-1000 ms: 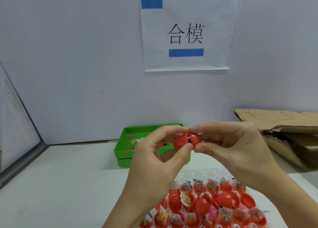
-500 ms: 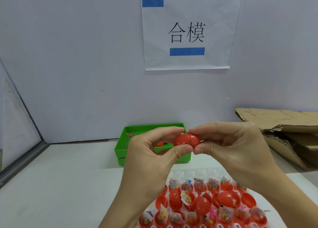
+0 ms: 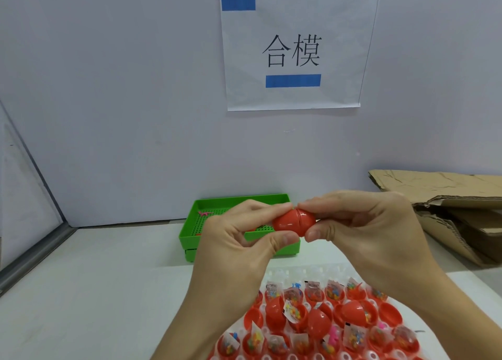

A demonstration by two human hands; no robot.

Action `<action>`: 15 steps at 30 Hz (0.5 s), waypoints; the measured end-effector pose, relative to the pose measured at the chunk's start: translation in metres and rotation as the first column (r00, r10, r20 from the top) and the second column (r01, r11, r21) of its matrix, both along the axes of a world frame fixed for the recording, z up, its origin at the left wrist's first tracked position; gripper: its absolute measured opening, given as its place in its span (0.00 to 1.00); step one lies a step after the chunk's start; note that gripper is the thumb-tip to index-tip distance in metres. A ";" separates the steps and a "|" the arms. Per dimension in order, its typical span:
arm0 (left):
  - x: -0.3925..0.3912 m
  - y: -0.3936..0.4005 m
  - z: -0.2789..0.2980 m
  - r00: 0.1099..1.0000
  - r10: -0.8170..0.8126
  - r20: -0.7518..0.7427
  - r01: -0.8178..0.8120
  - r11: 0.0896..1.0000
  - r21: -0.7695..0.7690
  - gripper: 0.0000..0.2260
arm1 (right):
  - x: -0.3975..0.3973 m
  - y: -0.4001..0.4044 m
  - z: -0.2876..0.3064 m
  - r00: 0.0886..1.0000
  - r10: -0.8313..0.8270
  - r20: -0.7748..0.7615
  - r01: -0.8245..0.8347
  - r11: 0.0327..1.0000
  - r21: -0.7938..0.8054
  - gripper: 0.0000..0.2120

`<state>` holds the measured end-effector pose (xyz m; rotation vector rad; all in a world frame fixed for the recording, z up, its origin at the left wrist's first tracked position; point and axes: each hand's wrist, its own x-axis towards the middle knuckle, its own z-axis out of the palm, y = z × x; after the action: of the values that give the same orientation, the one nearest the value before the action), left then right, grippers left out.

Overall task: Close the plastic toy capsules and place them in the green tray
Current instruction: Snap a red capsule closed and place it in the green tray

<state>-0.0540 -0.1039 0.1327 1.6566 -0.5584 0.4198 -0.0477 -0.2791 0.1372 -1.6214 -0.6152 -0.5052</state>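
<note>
1. A pale wall (image 3: 114, 93) fills the back, and a paper sign (image 3: 296, 50) with two printed characters and two blue strips hangs on it.
2. The white surface (image 3: 89, 291) runs from the wall toward the camera.
3. Flattened cardboard (image 3: 445, 207) lies at the right edge of the surface, against the wall.
4. A clear blister sheet (image 3: 312, 271) lies near the camera. Its pockets hold many red open shells (image 3: 320, 324), most with a small bagged toy inside.
5. The green tray (image 3: 195, 224) sits on the surface near the wall, behind both hands and partly hidden by them. Something small and pink lies on its perforated floor.
6. The left hand (image 3: 239, 253) is raised above the surface. Its thumb and forefinger curl round the left half of the capsule, pinching it from below and above; the other fingers bend loosely behind.
7. The right hand (image 3: 366, 240) mirrors it, thumb below and curled fingers above, gripping the right half.
8. The red capsule (image 3: 293, 221) is held in the air between the two hands, in front of the tray. Its two halves meet, with a thin dark seam showing down the middle.
</note>
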 end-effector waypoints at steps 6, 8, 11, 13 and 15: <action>0.001 -0.002 -0.001 1.000 0.015 0.006 -0.015 1.000 -0.025 0.13 | 0.000 0.002 -0.002 0.999 -0.022 0.023 0.022 1.000 0.011 0.15; 0.001 -0.003 -0.002 1.000 0.019 0.003 -0.019 0.999 -0.028 0.13 | 0.000 0.002 -0.002 1.000 -0.014 0.020 0.014 1.000 0.011 0.14; 0.001 -0.003 -0.003 1.000 0.028 0.000 -0.028 0.999 -0.036 0.13 | 0.000 0.003 -0.002 1.000 -0.011 0.027 0.011 1.000 -0.022 0.15; 0.001 -0.004 -0.003 0.999 0.038 0.006 -0.037 0.999 -0.039 0.12 | 0.000 0.003 -0.002 0.999 -0.014 0.035 0.015 1.000 -0.026 0.14; 0.002 -0.004 -0.004 0.998 0.054 0.019 -0.053 0.998 -0.033 0.12 | 0.000 0.004 -0.003 0.999 -0.017 0.049 0.018 1.000 -0.018 0.12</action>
<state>-0.0524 -0.1083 0.1284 1.6410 -0.5205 0.4830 -0.0477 -0.2754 0.1341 -1.6368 -0.6443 -0.5546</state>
